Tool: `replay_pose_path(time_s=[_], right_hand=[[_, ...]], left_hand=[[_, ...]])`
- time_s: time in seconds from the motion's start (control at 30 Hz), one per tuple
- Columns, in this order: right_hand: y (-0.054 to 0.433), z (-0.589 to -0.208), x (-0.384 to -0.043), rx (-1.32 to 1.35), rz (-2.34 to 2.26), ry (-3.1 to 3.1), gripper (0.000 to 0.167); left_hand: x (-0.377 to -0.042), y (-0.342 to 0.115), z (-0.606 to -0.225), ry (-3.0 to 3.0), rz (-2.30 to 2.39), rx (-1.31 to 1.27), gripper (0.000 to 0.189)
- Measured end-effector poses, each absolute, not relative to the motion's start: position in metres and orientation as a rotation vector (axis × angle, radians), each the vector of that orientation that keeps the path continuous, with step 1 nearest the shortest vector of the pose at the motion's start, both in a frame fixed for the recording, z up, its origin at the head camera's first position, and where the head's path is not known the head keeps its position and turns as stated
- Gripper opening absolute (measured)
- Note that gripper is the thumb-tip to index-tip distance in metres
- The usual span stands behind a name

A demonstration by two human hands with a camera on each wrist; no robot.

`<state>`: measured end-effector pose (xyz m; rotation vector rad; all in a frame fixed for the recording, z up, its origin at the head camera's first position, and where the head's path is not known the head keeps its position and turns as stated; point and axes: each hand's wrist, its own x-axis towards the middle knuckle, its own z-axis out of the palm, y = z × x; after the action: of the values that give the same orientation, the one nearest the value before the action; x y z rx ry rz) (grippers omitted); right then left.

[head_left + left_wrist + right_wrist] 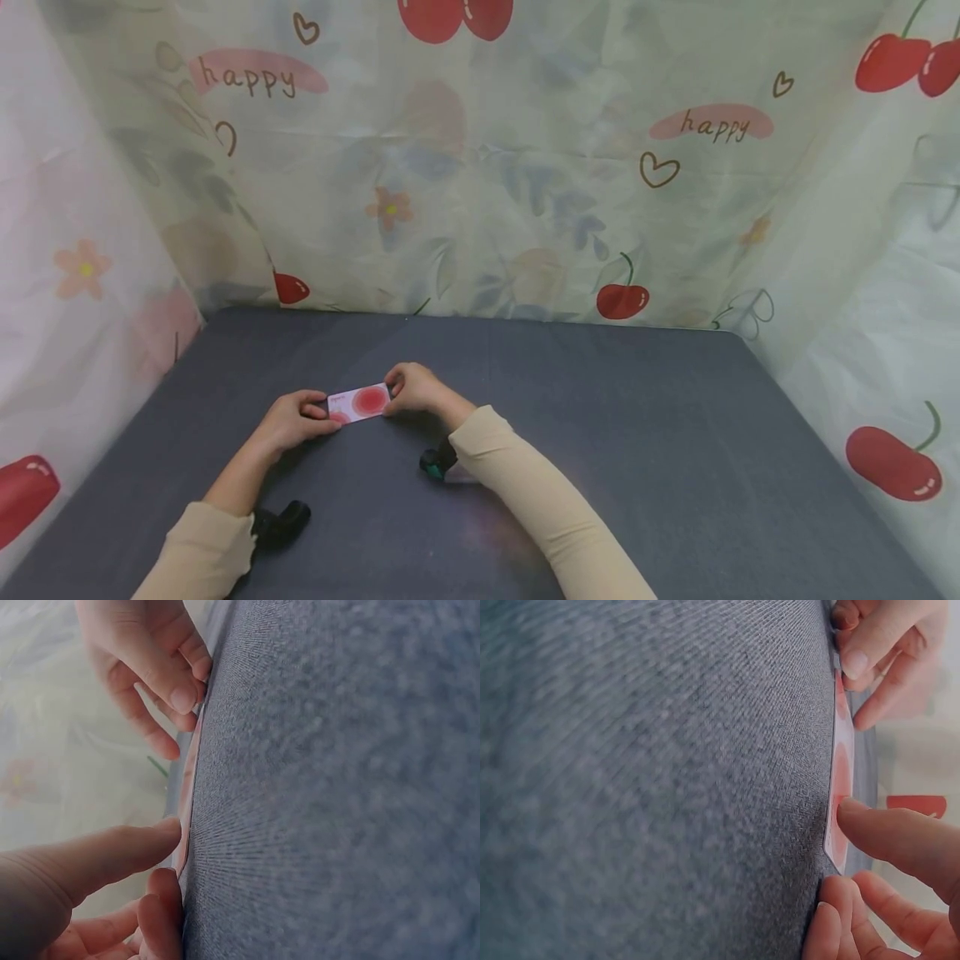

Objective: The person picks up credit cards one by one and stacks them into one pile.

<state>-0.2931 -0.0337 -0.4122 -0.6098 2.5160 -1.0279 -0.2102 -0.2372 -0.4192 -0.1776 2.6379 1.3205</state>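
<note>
A small white card [358,403] with red and pink circles lies flat, low over the grey tabletop, left of centre in the head view. My left hand [296,419] pinches its left end with thumb and fingers. At the opposite end, my right hand [417,390] grips the card the same way. From the left wrist the card [189,787] is seen nearly edge-on, with the left thumb [142,844] at its near end. In the right wrist view the right thumb [877,825] rests on the printed face of the card [842,757].
Dark grey cloth covers the table [637,467]. A pale patterned curtain [487,225] hangs behind it and along both sides. Black wrist-worn devices show under the left forearm [281,525] and the right forearm [437,461].
</note>
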Motion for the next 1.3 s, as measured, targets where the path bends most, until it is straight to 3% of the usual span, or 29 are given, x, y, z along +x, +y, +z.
replay_pose_path(time_s=[0.93, 1.3], right_hand=[[-0.039, -0.415, -0.288, -0.558, -0.986, 2.597, 0.04], [-0.04, -0.414, -0.286, -0.519, -0.98, 2.599, 0.04]], left_hand=[[-0.212, -0.23, -0.419, 2.699, 1.289, -0.199, 0.056], [-0.207, -0.225, -0.415, 2.737, 1.282, -0.181, 0.062]])
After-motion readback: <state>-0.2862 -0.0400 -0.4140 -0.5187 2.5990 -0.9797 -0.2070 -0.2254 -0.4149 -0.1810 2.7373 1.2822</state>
